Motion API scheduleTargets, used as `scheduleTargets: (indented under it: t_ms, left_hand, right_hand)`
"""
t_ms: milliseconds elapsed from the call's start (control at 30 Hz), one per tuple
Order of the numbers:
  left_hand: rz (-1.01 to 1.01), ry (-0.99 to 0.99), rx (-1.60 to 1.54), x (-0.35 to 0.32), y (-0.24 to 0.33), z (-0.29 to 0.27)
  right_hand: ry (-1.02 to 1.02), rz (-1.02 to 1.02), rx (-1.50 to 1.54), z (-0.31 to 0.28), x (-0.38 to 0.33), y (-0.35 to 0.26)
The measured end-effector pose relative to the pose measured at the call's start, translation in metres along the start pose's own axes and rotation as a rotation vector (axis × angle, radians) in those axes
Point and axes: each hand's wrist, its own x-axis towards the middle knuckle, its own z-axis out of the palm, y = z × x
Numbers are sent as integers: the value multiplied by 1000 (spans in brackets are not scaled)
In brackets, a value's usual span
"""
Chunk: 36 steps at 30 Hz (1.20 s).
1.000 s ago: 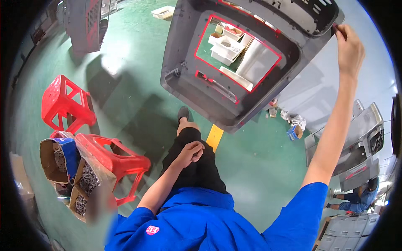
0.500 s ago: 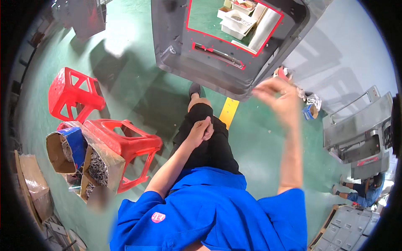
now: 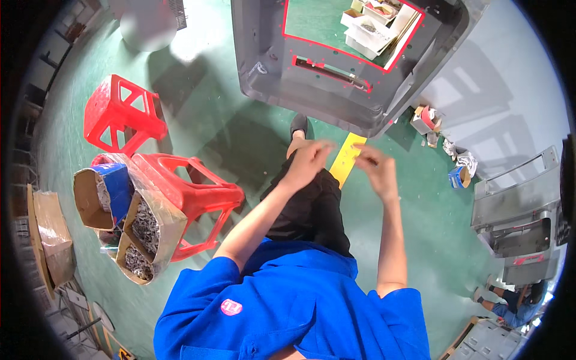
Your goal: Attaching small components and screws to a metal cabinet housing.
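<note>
The person looks down at both hands, which are raised in front of the body above the lap and the green floor [image 3: 198, 129]. The left hand [image 3: 307, 162] hovers over the knee with the fingers bent loosely; the right hand [image 3: 377, 171] is just beside it, fingers also curled, and the two hands are near each other but not touching. Both are blurred, so I cannot tell if they pinch some small part or hold nothing.

Just ahead of the hands hangs a large grey plastic housing [image 3: 336, 90] with a rectangular opening outlined in red; no hand touches it. Under it, a yellow strip [image 3: 347, 157] lies on the floor between the hands.

On the person's left stands a red plastic stool [image 3: 198, 192], tilted, and a second red stool [image 3: 123, 114] further away. Against the near stool lean open cardboard boxes [image 3: 141, 237] with small metal parts inside. To the right, well apart, lie more grey housings [image 3: 522, 222] and a small roll of tape [image 3: 459, 177].
</note>
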Motion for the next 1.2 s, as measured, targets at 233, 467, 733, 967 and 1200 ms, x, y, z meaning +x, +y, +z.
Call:
scheduleTargets:
  t_ms: [233, 467, 733, 967, 1200]
  left_hand:
    - [4, 29, 497, 54, -1, -17]
    - [32, 31, 610, 63, -4, -6]
    - [-35, 4, 674, 55, 1, 8]
    - [-39, 13, 715, 43, 1, 14]
    - [-58, -8, 663, 36, 9, 15]
  right_hand:
    - [535, -37, 140, -25, 49, 24]
    - [706, -121, 212, -34, 73, 42]
    - [835, -82, 231, -34, 74, 56]
    - [809, -14, 117, -40, 80, 46]
    - [747, -246, -341, -44, 79, 46]
